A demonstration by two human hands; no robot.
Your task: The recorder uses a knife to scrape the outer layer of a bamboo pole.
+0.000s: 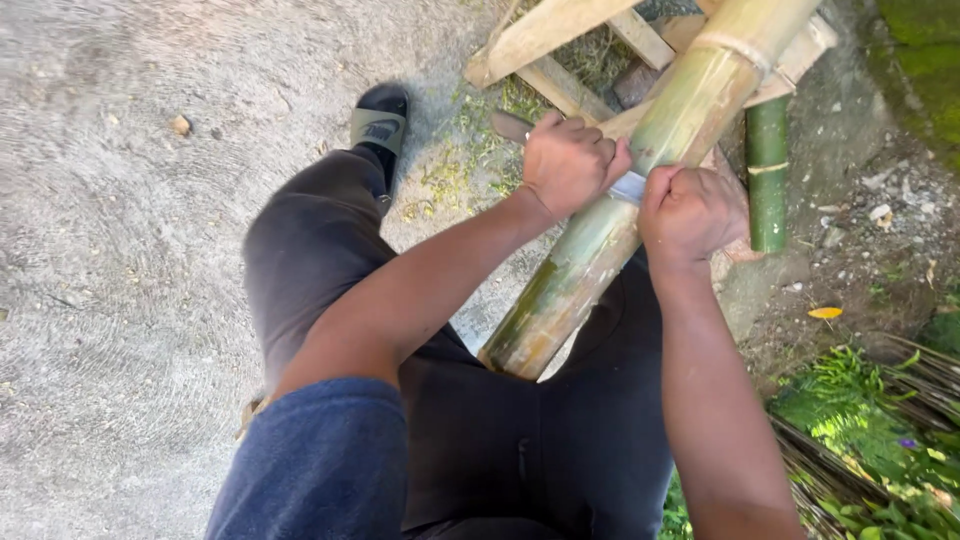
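Observation:
A thick bamboo pole (600,230), green and yellowish, slants from the wooden frame at the top right down to my lap. A knife blade (630,187) lies across it. My left hand (570,160) is shut on the knife's wooden handle (510,125) left of the pole. On the pole's right side my right hand (692,212) is fisted over the blade's other end. Both hands press against the bamboo.
A rough wooden frame (560,40) holds the pole's upper part. A short green bamboo piece (767,170) stands to the right. My dark trouser leg and sandalled foot (380,125) rest on concrete ground (120,250). Soil, plants and sticks (870,420) lie at the right.

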